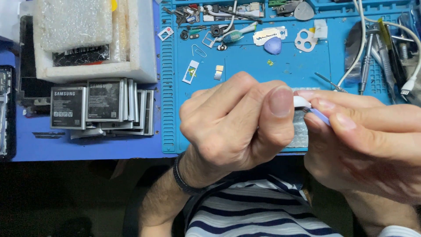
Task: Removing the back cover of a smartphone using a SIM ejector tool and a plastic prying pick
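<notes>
My left hand [237, 125] is closed in a fist around a small white device [301, 102], of which only a rounded edge shows past the thumb. My right hand [364, 140] pinches a thin blue-violet plastic pick [319, 115] between thumb and fingers. The pick's tip touches the white device's edge. Both hands hover above the front edge of a blue work mat [245, 66]. Most of the device is hidden by my fingers.
Several phone batteries [98, 105] are stacked at the left, below a white foam box [92, 39]. On the mat lie a blue triangular pick [272, 45], a paper clip [198, 51], small metal parts, tweezers [366, 57], a white cable [410, 83] and a dark phone [5, 112].
</notes>
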